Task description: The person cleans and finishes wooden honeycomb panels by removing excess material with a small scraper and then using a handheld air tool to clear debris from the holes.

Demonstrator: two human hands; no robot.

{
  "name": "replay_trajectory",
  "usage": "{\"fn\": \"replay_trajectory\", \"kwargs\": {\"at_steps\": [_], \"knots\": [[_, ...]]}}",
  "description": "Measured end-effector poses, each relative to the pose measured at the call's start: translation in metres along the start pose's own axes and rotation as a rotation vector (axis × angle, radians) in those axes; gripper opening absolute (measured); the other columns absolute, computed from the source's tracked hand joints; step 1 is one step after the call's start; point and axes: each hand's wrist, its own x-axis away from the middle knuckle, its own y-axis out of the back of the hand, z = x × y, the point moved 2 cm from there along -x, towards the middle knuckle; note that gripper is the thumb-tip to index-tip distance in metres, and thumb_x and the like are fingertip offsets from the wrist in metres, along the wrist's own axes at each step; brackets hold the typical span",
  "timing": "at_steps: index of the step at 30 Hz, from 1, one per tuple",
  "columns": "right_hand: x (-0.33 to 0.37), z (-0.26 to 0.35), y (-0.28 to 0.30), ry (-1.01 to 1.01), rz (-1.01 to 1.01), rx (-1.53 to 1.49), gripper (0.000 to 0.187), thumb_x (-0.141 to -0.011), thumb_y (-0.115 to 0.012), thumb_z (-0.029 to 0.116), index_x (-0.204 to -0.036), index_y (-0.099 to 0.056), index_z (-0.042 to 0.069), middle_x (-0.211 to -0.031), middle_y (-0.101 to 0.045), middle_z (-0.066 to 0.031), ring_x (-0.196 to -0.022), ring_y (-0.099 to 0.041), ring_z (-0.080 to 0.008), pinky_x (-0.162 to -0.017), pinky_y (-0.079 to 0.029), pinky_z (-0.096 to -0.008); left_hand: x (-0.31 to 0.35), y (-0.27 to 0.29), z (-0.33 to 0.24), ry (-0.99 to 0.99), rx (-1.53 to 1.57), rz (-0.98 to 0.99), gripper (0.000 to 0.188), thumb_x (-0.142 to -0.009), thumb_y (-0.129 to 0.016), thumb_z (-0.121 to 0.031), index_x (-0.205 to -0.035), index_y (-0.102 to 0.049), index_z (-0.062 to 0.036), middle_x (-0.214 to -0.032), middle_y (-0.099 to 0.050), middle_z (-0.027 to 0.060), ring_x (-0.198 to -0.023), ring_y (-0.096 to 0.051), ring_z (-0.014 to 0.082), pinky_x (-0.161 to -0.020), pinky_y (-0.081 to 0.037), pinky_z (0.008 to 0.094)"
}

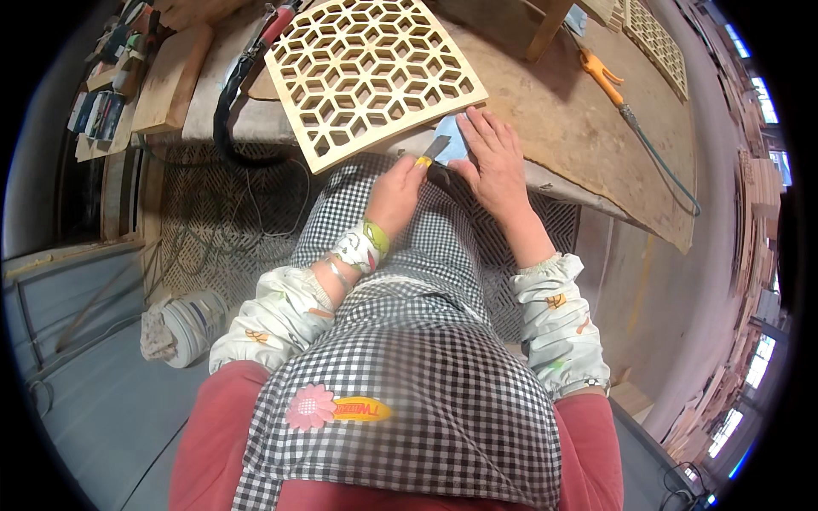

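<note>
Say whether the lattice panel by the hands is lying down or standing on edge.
Lying down: the lattice panel shows its broad patterned face upward on the workbench, its near-left corner jutting past the edge.

From the head, a fisheye view looks down at close range over apron (443,366) and workbench (567,128).

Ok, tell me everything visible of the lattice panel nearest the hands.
The lattice panel looks like pale wood: four-sided, with a plain border around repeating diamond-shaped openings. It lies turned at an angle on the workbench, its nearest corner jutting past the edge. Its far side is partly out of view. The right hand is beside another corner; contact is unclear.
</note>
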Motion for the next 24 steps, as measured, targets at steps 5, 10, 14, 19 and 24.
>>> {"fn": "replay_trajectory", "kwargs": {"at_steps": [5,10,14,19,24], "knots": [[0.000,-0.001,0.000,0.019,-0.002,0.013,0.068,-0.081,-0.076,0.031,-0.142,-0.055,0.011,-0.151,-0.050,-0.0075,-0.138,-0.043,-0.0315,-0.115,-0.031,-0.0523,0.008,0.004,-0.004,0.036,-0.203,0.011,0.030,-0.104,-0.048,-0.033,-0.099,-0.060,-0.0058,-0.085,-0.066,0.0222,-0.082,-0.064,0.0442,-0.068,-0.048,0.0503],[-0.001,-0.001,-0.003,0.037,-0.016,0.005,0.069,-0.080,-0.076,0.030,-0.143,-0.054,0.011,-0.151,-0.050,-0.0078,-0.138,-0.043,-0.0312,-0.114,-0.032,-0.0524,0.004,-0.008,0.010,0.052,-0.109,0.036,0.029,-0.106,-0.048,-0.028,-0.096,-0.059,-0.0035,-0.071,-0.058,0.0053,-0.062,-0.055,0.0178,-0.062,-0.045,0.0325],[0.002,-0.007,-0.003,0.033,0.002,0.006,0.070,-0.079,-0.077,0.028,-0.143,-0.053,0.011,-0.151,-0.050,-0.0083,-0.138,-0.044,-0.0315,-0.114,-0.032,-0.0522,0.015,-0.018,0.023,0.146,0.029,0.119,0.025,-0.106,-0.048,-0.024,-0.095,-0.059,-0.0048,-0.074,-0.055,-0.0009,-0.065,-0.051,0.0089,-0.062,-0.043,0.0259],[0.002,-0.002,-0.004,0.045,-0.022,-0.005,0.070,-0.078,-0.078,0.027,-0.141,-0.055,0.009,-0.150,-0.051,-0.0098,-0.138,-0.044,-0.0321,-0.115,-0.031,-0.0517,-0.002,-0.024,0.020,0.067,0.063,0.085,0.030,-0.104,-0.047,-0.030,-0.095,-0.059,-0.0040,-0.073,-0.062,0.0101,-0.067,-0.061,0.0263,-0.064,-0.046,0.0388],[0.005,-0.002,-0.005,0.038,-0.007,0.012,0.072,-0.077,-0.078,0.027,-0.142,-0.054,0.009,-0.150,-0.050,-0.0101,-0.138,-0.044,-0.0327,-0.115,-0.032,-0.0513,0.021,-0.027,0.034,0.102,-0.006,0.175,0.034,-0.104,-0.046,-0.034,-0.095,-0.061,-0.0055,-0.079,-0.066,0.0120,-0.073,-0.065,0.0306,-0.069,-0.048,0.0409]]}}
